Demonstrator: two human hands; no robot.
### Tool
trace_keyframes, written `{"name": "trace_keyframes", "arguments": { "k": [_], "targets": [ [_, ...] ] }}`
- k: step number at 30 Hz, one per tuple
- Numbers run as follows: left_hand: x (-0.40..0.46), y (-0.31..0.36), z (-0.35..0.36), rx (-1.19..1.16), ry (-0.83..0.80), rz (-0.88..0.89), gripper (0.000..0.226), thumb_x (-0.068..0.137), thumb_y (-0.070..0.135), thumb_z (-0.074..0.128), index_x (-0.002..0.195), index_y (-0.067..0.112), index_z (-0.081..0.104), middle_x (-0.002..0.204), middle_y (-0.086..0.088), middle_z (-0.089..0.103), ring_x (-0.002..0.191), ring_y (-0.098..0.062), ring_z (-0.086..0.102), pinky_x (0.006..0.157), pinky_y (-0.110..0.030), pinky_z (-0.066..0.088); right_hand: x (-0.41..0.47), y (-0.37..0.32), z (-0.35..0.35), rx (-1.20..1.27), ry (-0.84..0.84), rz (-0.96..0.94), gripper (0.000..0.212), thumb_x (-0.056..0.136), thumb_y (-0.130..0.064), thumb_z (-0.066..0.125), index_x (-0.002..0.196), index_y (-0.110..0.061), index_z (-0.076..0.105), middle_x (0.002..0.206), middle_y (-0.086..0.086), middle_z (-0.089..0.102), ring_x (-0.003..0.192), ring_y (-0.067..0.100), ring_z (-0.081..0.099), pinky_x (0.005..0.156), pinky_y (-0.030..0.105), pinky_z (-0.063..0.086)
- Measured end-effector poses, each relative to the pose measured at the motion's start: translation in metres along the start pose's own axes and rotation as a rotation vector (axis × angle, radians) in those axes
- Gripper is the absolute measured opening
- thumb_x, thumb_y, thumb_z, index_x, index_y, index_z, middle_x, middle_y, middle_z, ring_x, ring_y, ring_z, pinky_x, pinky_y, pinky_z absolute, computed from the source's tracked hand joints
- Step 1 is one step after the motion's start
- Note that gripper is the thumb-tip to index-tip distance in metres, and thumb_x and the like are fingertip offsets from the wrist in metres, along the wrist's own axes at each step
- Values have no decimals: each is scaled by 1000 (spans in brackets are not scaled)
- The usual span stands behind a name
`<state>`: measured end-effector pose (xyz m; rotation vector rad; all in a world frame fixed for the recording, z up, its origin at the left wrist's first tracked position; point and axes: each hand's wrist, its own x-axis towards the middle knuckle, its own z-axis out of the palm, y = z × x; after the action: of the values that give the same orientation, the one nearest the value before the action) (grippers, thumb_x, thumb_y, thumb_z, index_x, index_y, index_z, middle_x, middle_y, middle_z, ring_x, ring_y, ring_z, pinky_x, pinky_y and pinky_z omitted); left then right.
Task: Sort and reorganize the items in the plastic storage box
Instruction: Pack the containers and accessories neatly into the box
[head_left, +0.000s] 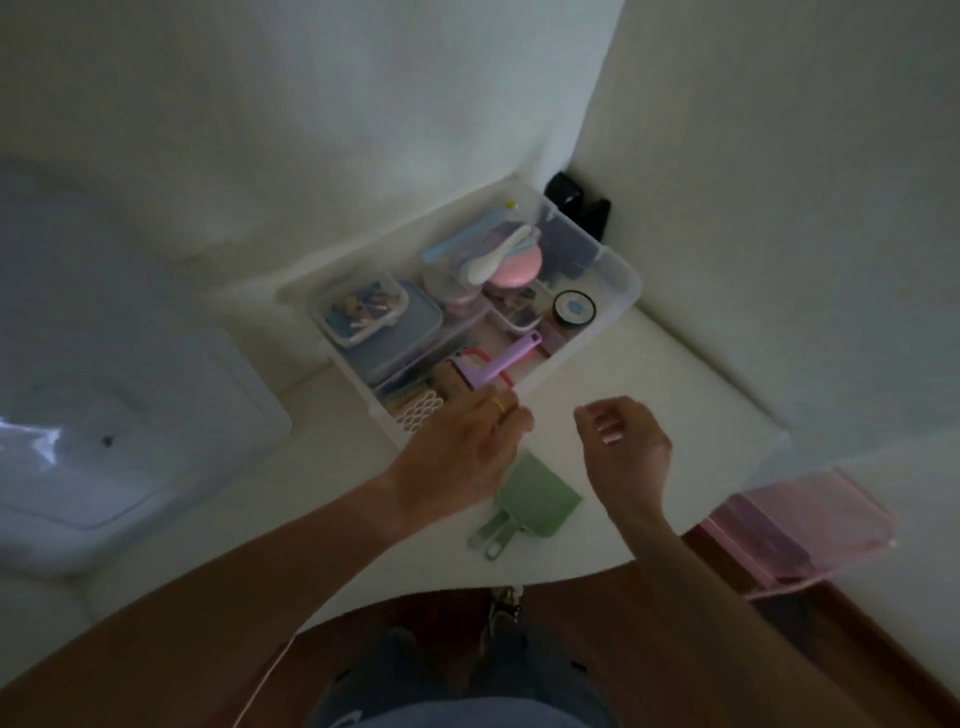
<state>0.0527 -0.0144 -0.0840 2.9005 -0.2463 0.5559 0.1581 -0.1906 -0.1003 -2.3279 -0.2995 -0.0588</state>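
Note:
A clear plastic storage box (618, 291) sits on a white table, packed with small items. Inside lie a blue-lidded container (400, 332) with a smaller printed box (363, 309) on top, a pink round case (517, 265), a black round tin (574, 307) and a purple peeler-like tool (496, 364). My left hand (467, 447) reaches over the box's near corner and grips the purple tool's head with its fingertips. My right hand (623, 441) hovers above the table beside the box, fingers loosely curled, holding nothing. Green scoop-shaped tools (530, 499) lie on the table below my left hand.
The box's clear lid (119, 441) lies on a surface to the left. A pink transparent shelf (800, 525) sticks out at the right below the table edge (571, 571). A black object (576, 202) stands in the wall corner behind the box.

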Motion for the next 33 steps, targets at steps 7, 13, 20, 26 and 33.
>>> {"name": "trace_keyframes", "arguments": {
  "k": [7, 13, 20, 26, 33],
  "targets": [
    [-41, 45, 81, -104, -818, -271, 55, 94, 48, 50, 128, 5, 48, 122, -15, 55, 111, -30, 56, 89, -39, 49, -69, 65, 67, -70, -382, 584, 49, 91, -37, 57, 138, -30, 43, 127, 10, 50, 97, 27, 61, 86, 41, 56],
    [-44, 56, 135, -141, -839, -471, 50, 94, 37, 58, 135, 11, 46, 130, -10, 55, 118, -27, 59, 96, -38, 49, -77, 76, 90, 10, -358, 680, 50, 94, -29, 54, 142, -27, 40, 133, 12, 40, 94, 25, 55, 88, 36, 49],
    [-46, 41, 149, -309, -682, -722, 32, 103, 25, 40, 131, 12, 48, 123, -11, 63, 115, -28, 59, 91, -35, 45, -90, 88, 85, 141, -119, 621, 28, 96, -19, 55, 124, -25, 55, 116, 2, 60, 96, 18, 63, 80, 32, 52],
    [-41, 36, 156, -923, -563, -1048, 32, 101, 26, 46, 131, 16, 50, 114, -14, 66, 103, -31, 64, 81, -31, 49, -93, 85, 111, 166, -356, 864, 30, 84, -26, 65, 111, -19, 55, 101, 7, 70, 92, 23, 67, 75, 32, 56],
    [-43, 24, 171, -1242, -583, -1127, 41, 87, 39, 54, 124, 21, 54, 120, -13, 64, 108, -28, 65, 97, -50, 53, -78, 89, 120, 296, -375, 975, 22, 72, -31, 75, 75, -10, 77, 71, 8, 71, 65, 22, 63, 53, 26, 44]
  ]
}}
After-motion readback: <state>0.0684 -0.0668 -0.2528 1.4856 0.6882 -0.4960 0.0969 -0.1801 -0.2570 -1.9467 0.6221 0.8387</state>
